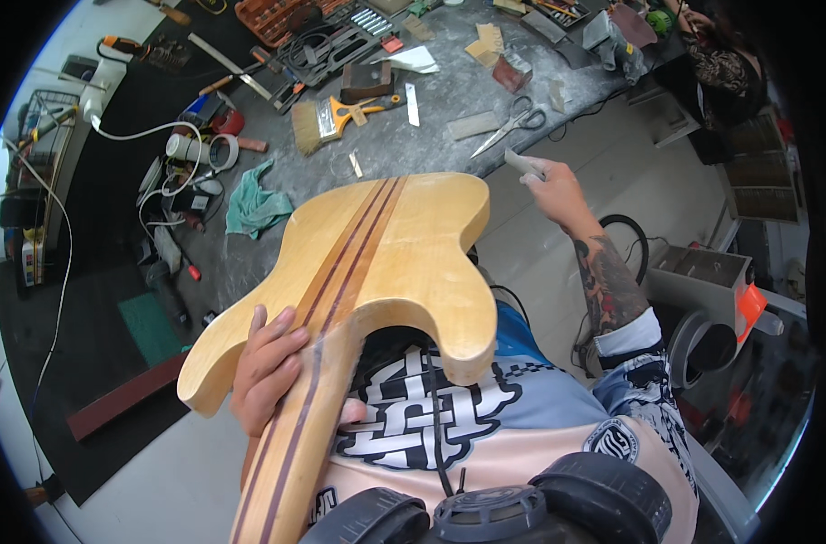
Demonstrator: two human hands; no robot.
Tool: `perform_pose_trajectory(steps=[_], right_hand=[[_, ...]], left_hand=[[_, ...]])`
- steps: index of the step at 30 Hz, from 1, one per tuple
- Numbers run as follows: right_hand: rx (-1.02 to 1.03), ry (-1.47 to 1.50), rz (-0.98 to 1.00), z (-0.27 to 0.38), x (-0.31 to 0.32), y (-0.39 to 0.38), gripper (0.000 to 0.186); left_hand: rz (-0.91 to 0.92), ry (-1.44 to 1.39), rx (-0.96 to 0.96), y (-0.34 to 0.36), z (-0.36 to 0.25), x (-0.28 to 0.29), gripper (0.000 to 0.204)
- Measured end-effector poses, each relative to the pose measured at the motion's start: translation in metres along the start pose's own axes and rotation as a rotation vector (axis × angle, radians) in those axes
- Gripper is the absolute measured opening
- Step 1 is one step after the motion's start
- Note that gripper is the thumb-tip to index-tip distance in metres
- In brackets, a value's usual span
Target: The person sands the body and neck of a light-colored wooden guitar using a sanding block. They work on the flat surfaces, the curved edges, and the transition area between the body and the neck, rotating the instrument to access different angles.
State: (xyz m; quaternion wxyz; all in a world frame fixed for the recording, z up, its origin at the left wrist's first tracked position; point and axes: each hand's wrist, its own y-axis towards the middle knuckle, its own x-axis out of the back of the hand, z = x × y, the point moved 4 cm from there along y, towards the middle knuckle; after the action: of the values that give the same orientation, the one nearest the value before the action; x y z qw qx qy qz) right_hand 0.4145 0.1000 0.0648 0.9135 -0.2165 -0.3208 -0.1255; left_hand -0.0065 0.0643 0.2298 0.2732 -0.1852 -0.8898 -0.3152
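Note:
An unfinished pale-wood electric guitar [404,238] with dark stripes along its middle lies back side up in front of me. Its body reaches over the bench edge and its neck runs down toward me. My left hand [269,367] wraps round the neck where it meets the body, fingers on top and thumb at the far side. Off to the right, apart from the guitar, my right hand [558,195] pinches a small folded grey piece of sandpaper [522,165]. That hand is beside the bench edge, near a pair of scissors [513,125].
On the dusty grey workbench [286,136] lie a wide paintbrush [327,120], a green cloth [257,201], sandpaper scraps [487,43] and an orange tool case [272,32]. A white cable [150,136] crosses the left side. Another person [726,68] is at the far right.

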Motion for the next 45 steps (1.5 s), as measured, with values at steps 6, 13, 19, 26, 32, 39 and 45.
perform_pose_trajectory(steps=[6, 13, 19, 26, 32, 39, 45], right_hand=[[0.196, -0.136, -0.040, -0.016, -0.013, 0.075, 0.045], [0.590, -0.096, -0.109, 0.046, -0.057, 0.141, 0.037], [0.214, -0.164, -0.568, -0.083, 0.030, 0.149, 0.036], [0.065, -0.403, -0.594, -0.144, 0.078, 0.199, 0.048], [0.118, -0.620, -0.559, -0.121, 0.057, 0.230, 0.057], [0.067, -0.297, -0.339, -0.140, 0.057, 0.246, 0.045], [0.021, 0.480, -0.468, -0.160, 0.087, 0.297, 0.039]], left_hand=[[-0.095, 0.071, 0.052, 0.019, -0.007, -0.007, 0.086], [-0.404, 0.216, 0.160, 0.012, -0.026, -0.034, 0.088], [-0.488, 0.257, 0.131, 0.045, -0.026, -0.037, 0.077], [-0.535, 0.286, 0.179, 0.064, -0.029, -0.049, 0.080], [-0.606, 0.295, 0.196, 0.069, -0.025, -0.053, 0.083], [-0.596, 0.284, 0.191, 0.067, -0.019, -0.046, 0.085], [-0.609, 0.309, 0.169, 0.070, -0.015, -0.046, 0.085]])
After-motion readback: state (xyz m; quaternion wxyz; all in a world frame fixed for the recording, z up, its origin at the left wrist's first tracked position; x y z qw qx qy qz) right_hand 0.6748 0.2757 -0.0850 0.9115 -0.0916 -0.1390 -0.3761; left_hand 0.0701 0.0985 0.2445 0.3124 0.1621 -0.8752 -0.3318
